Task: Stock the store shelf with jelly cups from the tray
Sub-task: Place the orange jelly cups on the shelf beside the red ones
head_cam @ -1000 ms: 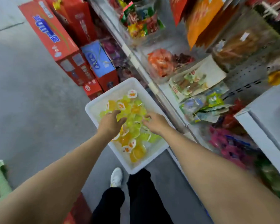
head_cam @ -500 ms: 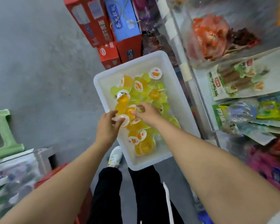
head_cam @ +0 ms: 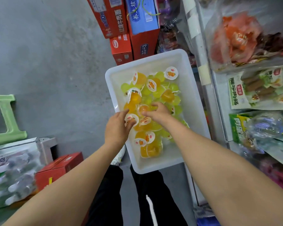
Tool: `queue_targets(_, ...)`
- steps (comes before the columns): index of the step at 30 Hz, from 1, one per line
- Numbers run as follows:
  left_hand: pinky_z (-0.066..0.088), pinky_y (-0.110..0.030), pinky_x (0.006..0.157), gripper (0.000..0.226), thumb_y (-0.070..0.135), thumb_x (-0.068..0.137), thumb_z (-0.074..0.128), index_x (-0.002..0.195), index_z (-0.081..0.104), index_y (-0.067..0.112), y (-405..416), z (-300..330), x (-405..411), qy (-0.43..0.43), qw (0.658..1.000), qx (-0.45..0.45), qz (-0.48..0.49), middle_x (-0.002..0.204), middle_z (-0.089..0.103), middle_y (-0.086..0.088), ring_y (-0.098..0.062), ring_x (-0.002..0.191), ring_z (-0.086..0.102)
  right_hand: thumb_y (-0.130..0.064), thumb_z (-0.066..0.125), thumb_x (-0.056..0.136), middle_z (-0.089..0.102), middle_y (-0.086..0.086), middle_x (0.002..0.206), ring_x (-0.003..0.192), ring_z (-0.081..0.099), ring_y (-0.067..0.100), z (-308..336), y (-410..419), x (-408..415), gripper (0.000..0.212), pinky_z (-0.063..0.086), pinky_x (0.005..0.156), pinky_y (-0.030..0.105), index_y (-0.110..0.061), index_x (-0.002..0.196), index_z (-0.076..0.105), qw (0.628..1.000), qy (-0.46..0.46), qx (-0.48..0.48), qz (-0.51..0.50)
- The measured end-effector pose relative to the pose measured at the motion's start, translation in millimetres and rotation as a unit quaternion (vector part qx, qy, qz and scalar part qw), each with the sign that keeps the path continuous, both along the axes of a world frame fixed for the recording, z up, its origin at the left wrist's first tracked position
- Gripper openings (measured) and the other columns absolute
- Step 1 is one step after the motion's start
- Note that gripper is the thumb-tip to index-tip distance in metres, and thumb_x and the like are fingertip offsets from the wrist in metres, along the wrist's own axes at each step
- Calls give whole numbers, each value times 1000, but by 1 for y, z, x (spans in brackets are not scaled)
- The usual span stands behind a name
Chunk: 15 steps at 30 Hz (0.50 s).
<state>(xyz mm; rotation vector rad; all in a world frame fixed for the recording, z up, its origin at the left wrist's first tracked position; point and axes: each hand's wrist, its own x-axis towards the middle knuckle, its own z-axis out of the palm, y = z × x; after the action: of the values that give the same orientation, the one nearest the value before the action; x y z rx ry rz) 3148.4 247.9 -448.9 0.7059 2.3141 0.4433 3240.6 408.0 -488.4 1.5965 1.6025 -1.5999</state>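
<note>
A white plastic tray [head_cam: 194,101] sits on the floor beside the store shelf [head_cam: 219,95], filled with several orange and green jelly cups [head_cam: 167,95]. My left hand [head_cam: 117,129] reaches into the tray's left side and pinches an orange jelly cup [head_cam: 131,118] with a white lid. My right hand [head_cam: 158,113] lies over the middle of the pile, its thumb and fingers curled around another orange jelly cup [head_cam: 143,109].
Red and blue cartons [head_cam: 126,26] stand on the floor beyond the tray. A green stool [head_cam: 5,118] and packs of bottles [head_cam: 11,175] are at the left, with a red box [head_cam: 59,168] beside them. Bagged snacks [head_cam: 260,88] fill the shelf at right. My legs stand below the tray.
The view has dropped lower over the tray. Both hands shifted from the pile's middle toward its left side and each closed on an orange cup.
</note>
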Motion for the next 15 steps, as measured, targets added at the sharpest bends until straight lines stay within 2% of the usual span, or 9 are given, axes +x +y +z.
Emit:
queue_targets(2, 49, -40, 84, 60, 48, 93, 59, 144, 43, 20, 7, 2, 2, -1, 998, -53, -37, 134, 58, -4, -28, 112, 59, -40, 84, 72, 67, 1, 112, 95, 61, 16, 2, 9, 6, 60, 52, 88, 33, -17, 124, 66, 997, 25, -37, -57)
queue_targets(4, 49, -43, 81, 62, 51, 90, 62, 138, 41, 18, 17, 2, 5, -11, 993, -97, -61, 133, 57, -6, -32, 113, 59, -35, 82, 76, 68, -3, 94, 81, 58, 12, 5, 17, 14, 41, 49, 75, 28, -15, 111, 72, 993, 39, -63, -94)
queue_targets(8, 45, -42, 69, 65, 51, 83, 71, 124, 38, 14, 33, -3, 7, -22, 988, -146, -38, 116, 63, -10, -38, 102, 62, -36, 84, 73, 73, -2, 105, 100, 64, 19, 4, 25, 28, 41, 51, 88, 35, -20, 109, 72, 985, 59, -89, -134)
queue_targets(11, 44, -39, 62, 65, 47, 77, 79, 116, 37, 16, 36, -4, 3, -8, 982, -178, -71, 108, 65, -9, -36, 95, 64, -26, 80, 82, 72, 1, 99, 90, 64, 17, 6, 27, 34, 27, 50, 77, 30, -20, 106, 69, 970, 88, -115, -193)
queue_targets(15, 52, -39, 62, 66, 44, 75, 81, 118, 38, 18, 31, -8, 2, 25, 971, -198, -130, 110, 62, -6, -32, 92, 65, -26, 74, 87, 72, 3, 103, 88, 64, 18, 10, 22, 39, 24, 49, 68, 28, -23, 110, 66, 951, 105, -147, -250)
